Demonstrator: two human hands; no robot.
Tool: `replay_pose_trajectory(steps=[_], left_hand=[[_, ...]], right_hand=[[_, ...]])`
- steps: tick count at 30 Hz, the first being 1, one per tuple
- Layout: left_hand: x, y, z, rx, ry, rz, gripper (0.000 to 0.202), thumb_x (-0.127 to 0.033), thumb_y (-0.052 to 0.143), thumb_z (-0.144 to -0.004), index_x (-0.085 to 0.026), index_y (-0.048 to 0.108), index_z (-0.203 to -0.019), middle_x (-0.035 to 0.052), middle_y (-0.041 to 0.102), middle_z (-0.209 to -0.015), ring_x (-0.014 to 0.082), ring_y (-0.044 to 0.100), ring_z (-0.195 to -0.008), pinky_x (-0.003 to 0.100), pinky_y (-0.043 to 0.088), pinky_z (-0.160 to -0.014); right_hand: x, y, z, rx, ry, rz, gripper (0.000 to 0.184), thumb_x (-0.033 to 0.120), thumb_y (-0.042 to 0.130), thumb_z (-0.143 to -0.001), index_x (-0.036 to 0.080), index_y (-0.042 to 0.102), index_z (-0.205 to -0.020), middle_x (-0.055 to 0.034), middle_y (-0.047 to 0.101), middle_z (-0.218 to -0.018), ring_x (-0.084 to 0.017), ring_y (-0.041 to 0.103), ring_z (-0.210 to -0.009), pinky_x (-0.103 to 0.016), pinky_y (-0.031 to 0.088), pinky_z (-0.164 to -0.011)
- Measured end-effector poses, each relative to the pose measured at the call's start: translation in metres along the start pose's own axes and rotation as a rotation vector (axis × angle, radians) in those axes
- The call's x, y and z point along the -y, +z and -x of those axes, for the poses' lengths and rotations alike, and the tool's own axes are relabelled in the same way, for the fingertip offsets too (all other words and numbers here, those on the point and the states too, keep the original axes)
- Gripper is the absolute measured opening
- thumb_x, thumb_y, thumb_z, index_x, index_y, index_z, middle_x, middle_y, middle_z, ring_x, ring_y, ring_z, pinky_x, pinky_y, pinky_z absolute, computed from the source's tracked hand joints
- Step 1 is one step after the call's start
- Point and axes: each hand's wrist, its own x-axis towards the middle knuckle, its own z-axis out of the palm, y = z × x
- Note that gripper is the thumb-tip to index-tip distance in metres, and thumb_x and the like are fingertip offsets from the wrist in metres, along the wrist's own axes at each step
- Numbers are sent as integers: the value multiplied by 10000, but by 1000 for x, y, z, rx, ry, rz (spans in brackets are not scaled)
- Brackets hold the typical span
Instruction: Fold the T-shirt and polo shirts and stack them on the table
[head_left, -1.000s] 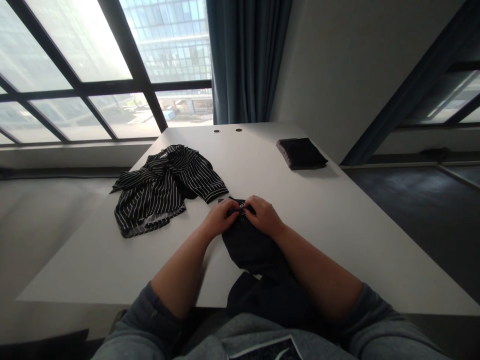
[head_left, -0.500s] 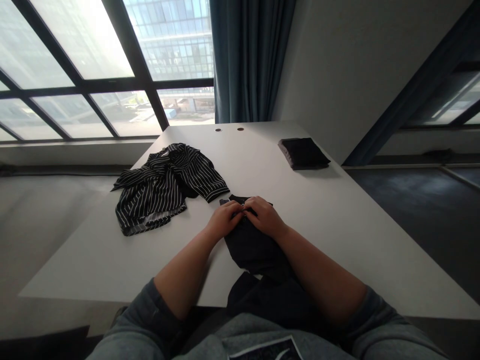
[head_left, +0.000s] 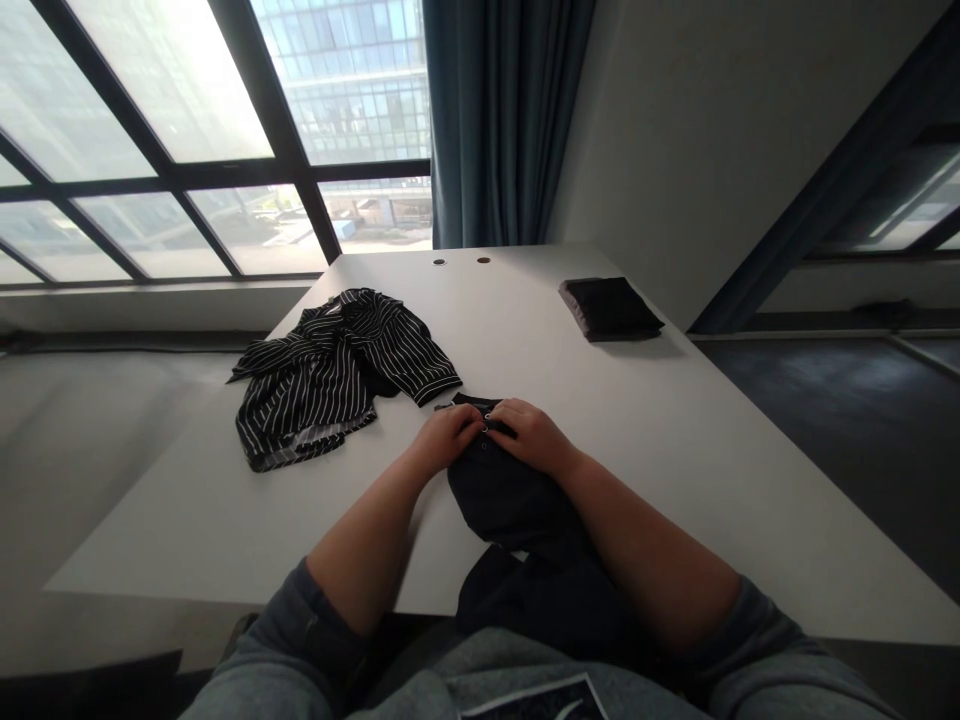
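Between fingertips of left hand (head_left: 448,437) and right hand (head_left: 531,437), black shirt (head_left: 502,495) pinched at button strip (head_left: 485,432): soft, light, floppy cloth, easiest grabbed right there. Striped shirt (head_left: 322,380) off left.

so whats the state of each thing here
left hand, curled on the snap edge of the black garment
right hand, curled on the same edge, fingers at the snaps
black garment, bunched, running off the table edge toward the lap
striped shirt, crumpled in a loose heap
black cloth, folded flat
blue curtain, hanging straight down
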Motion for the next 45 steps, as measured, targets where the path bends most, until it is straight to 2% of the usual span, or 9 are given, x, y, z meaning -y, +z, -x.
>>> replay_pose_trajectory(steps=[6,11,17,23,28,34,37,41,45], left_hand=[[-1,1,3,-17,42,-103,131,-296,608,-989,-225,673,-900,25,704,-806,209,646,-775,318,453,-724],[0,2,3,20,52,62,83,-241,612,-957,-236,690,-987,13,754,-923,194,680,-831,321,513,-801],[3,7,2,-1,102,164,265,-175,621,-894,-234,664,-1149,40,739,-1094,214,691,-990,348,536,-895],[8,8,1,-26,95,43,89,-213,589,-944,-224,672,-975,31,668,-944,200,623,-875,332,510,-817],[5,7,3,-146,104,-92,196,-156,565,-925,-229,717,-1024,67,652,-1086,215,619,-990,360,502,-906],[-5,5,4,76,165,-164,87,-259,679,-895,-226,743,-943,46,719,-972,224,660,-916,357,496,-870],[-8,9,5,99,110,-178,115,-328,690,-917,-222,734,-928,49,730,-972,222,668,-892,332,493,-819],[-8,14,5,73,-14,-109,87,-274,661,-924,-238,729,-966,15,736,-922,199,660,-829,300,472,-756],[-6,12,4,122,-40,-28,51,-257,669,-898,-222,701,-880,-2,703,-839,185,624,-778,286,440,-714]], right_hand=[[2,7,1,-71,155,26,115,125,642,-874,234,606,-873,-34,665,-853,-220,634,-819,-356,534,-799],[0,4,1,-71,161,19,105,129,620,-875,233,613,-870,-36,667,-851,-220,632,-818,-352,522,-804],[5,-6,-1,-61,186,-200,108,146,602,-876,245,610,-919,-28,691,-914,-212,658,-863,-352,526,-823],[5,-18,-2,-63,215,-435,177,97,539,-739,254,478,-793,-23,718,-978,-212,663,-920,-371,519,-881],[2,-19,1,45,298,-339,179,114,550,-742,241,620,-847,7,722,-864,-189,656,-793,-332,508,-789],[3,-14,1,-36,306,-252,96,176,594,-837,238,645,-890,-11,734,-885,-198,682,-816,-336,526,-780],[5,-13,1,-46,260,-217,91,171,601,-848,243,637,-891,-13,723,-879,-202,680,-827,-339,528,-781],[5,-14,2,-59,221,-171,105,161,612,-862,246,628,-922,-16,702,-886,-209,669,-825,-347,527,-775],[-1,-14,2,77,119,-140,248,167,712,-836,248,648,-1061,-46,711,-1029,-245,662,-976,-403,538,-906]])
